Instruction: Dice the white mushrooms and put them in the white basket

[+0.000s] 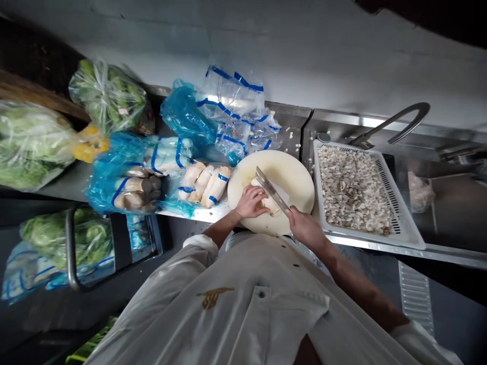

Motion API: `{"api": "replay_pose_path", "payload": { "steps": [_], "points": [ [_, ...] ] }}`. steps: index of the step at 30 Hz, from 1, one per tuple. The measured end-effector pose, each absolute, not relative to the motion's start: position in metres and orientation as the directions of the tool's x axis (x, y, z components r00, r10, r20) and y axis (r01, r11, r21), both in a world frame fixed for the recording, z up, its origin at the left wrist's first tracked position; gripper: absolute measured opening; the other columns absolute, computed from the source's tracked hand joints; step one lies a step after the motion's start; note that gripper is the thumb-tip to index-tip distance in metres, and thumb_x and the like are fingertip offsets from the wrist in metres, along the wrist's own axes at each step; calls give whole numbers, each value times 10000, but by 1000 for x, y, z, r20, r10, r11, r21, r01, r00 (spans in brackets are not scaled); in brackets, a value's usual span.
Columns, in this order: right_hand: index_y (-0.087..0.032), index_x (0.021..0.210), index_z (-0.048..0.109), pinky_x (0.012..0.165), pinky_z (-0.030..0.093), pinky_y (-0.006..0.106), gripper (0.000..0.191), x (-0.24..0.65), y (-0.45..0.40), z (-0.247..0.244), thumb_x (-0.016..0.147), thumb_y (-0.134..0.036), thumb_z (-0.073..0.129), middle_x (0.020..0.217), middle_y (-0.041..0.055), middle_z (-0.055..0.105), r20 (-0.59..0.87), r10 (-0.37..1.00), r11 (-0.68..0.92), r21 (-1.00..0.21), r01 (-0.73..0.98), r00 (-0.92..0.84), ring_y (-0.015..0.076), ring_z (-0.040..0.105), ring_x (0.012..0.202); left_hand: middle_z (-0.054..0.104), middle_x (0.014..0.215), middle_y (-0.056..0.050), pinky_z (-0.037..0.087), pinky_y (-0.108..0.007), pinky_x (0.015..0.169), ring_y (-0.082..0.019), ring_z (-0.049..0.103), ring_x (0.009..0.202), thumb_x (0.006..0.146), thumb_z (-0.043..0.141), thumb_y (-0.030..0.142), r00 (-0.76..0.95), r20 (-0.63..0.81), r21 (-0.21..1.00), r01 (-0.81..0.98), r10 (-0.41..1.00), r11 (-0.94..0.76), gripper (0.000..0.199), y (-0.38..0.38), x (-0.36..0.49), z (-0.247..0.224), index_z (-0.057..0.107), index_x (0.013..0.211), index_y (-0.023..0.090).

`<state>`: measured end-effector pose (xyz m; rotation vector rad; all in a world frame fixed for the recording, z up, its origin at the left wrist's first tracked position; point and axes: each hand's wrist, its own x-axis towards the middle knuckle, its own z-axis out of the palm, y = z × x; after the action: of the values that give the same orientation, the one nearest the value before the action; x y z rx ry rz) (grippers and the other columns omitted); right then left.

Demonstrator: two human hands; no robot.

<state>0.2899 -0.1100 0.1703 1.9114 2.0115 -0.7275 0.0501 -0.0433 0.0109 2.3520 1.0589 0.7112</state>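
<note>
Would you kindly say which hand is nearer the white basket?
Right: the right hand is just left of the basket, the left hand farther left, over the round board.

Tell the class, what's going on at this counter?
A person's right hand grips a knife, its blade over a round cutting board, while the left hand holds a pale piece of food there. On the right, a white basket holds many chopped pieces; on the left lie wrapped mushrooms and bagged greens.

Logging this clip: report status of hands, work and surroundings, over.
Right hand gripping knife. Left hand on pale piece atop round board. Bagged mushrooms left, basket of chopped pieces right, both off the board.
</note>
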Motion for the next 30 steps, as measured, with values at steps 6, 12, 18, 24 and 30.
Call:
{"api": "replay_pose_path", "payload": {
  "steps": [6,12,18,24,30],
  "points": [
    [-192,1188,639,684,381,284,470,287,-125,168,1149,-468,260,882,120,746,-555,828,1,-141,990,-80,229,720,803,629,1396,-139,274,-565,1250,-352,490,1412,906,692,705,574,243,640,510,782,-574,605,-41,49,8,694,1316,260],
    [-172,1303,598,777,431,284,440,262,-100,132,1164,-398,246,1075,144,775,-600,798,-23,-112,993,-49,245,745,950,626,1424,-133,278,-578,1256,-355,487,1420,903,697,703,558,268,630,516,786,-581,610,-42,49,6,705,1320,259],
    [-191,1363,563,750,401,283,446,271,-109,138,1163,-437,249,1025,121,785,-537,839,13,-142,990,-88,245,738,906,629,1415,-128,308,-566,1271,-326,499,1425,957,666,637,556,297,615,511,777,-601,542,-50,48,6,683,1340,255],
    [-207,1276,624,737,391,284,421,278,-113,152,1159,-422,281,1000,112,778,-546,835,2,-127,992,-71,236,721,885,633,1390,-138,414,-540,1228,-316,526,1409,996,627,597,534,318,643,486,783,-593,503,-56,53,6,675,1344,236],
    [-195,1203,643,690,376,302,455,292,-128,181,1150,-455,273,890,126,745,-488,866,26,-177,984,-110,225,683,756,652,1367,-137,422,-538,1240,-318,543,1388,992,635,595,537,320,658,467,781,-591,490,-53,53,4,694,1307,224]
  ]
}}
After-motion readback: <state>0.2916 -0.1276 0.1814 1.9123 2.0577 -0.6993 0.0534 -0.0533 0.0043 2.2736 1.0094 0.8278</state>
